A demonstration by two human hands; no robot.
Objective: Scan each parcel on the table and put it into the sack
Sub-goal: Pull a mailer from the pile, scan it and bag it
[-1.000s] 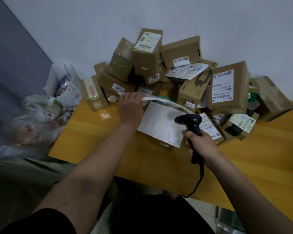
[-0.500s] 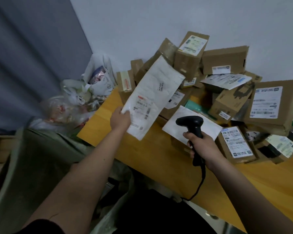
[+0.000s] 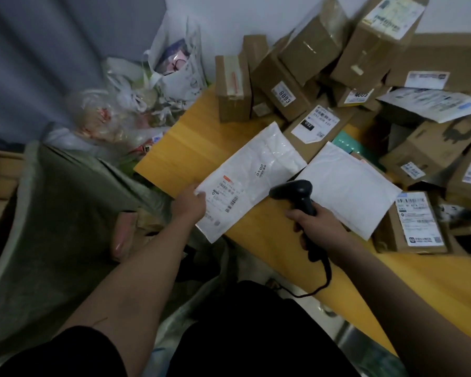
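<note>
So the white mailer (image 3: 252,176) has come down since half a second ago: it was held up in front of the box pile, now it's lowered and tipped flat, label side up, hanging over the near-left corner of the desk (image 3: 191,148). Left hand (image 3: 189,205) is pinching its lower-left edge, thumb on top. Right hand (image 3: 320,227) is wrapped around the grip of the black scanner (image 3: 297,195), whose head sits just beside the mailer's right edge, pointing at it, cable trailing down off the desk's front edge.

Room-wise: the bare strip of desk is the left part and the front edge; everything behind and to the right is packed. A second white mailer (image 3: 348,190) lies flat right behind the scanner, touching the cardboard boxes (image 3: 291,85) stacked up against the wall. One small box with a label (image 3: 411,223) sits near the right wrist.

The grey-green sack (image 3: 57,213) is open just left of the desk corner, below the held mailer, with a pinkish parcel inside. Plastic bags (image 3: 136,104) are bunched up behind the sack, against the desk's left edge.
</note>
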